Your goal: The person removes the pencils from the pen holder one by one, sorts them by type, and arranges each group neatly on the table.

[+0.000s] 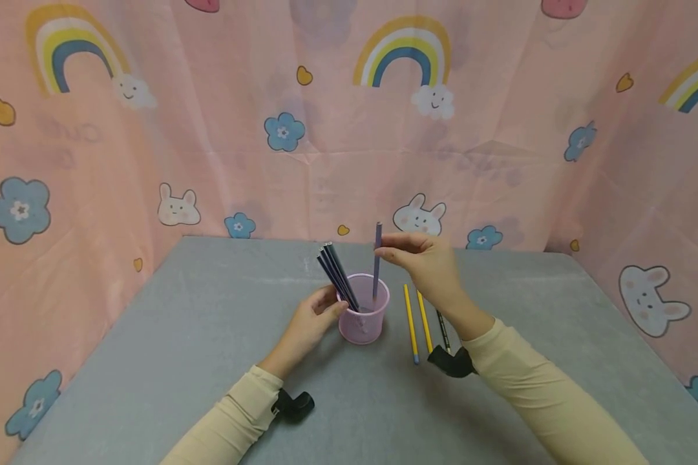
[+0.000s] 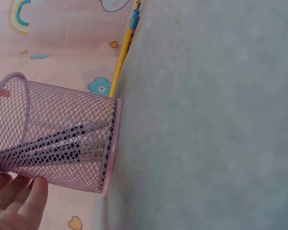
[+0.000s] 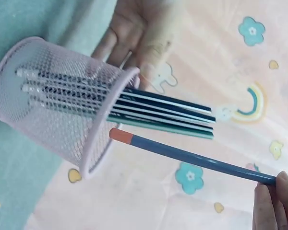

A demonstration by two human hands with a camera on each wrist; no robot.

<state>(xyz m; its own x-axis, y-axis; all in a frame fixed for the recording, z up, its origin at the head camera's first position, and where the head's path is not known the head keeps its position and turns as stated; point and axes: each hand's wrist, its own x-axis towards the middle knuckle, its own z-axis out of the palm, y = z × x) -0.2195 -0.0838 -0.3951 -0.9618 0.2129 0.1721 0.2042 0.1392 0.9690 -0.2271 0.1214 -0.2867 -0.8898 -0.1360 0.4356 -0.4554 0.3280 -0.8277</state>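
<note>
My right hand (image 1: 427,265) pinches a blue pencil (image 1: 377,268) near its upper end and holds it upright over a pink mesh pencil cup (image 1: 363,328). In the right wrist view the pencil's orange-brown end (image 3: 121,136) is at the cup's rim. My left hand (image 1: 311,323) grips the cup's left side close to the rim, thumb at the front. Several dark striped pencils (image 1: 336,274) stand in the cup, leaning left toward that hand; their lower ends show through the mesh in the left wrist view.
Right of the cup, two yellow pencils (image 1: 410,323) and a black pencil (image 1: 443,329) lie on the grey table (image 1: 180,361), partly under my right wrist. A pink patterned curtain (image 1: 337,181) surrounds the table's back and sides. A black wrist mount (image 1: 293,407) sits below my left hand.
</note>
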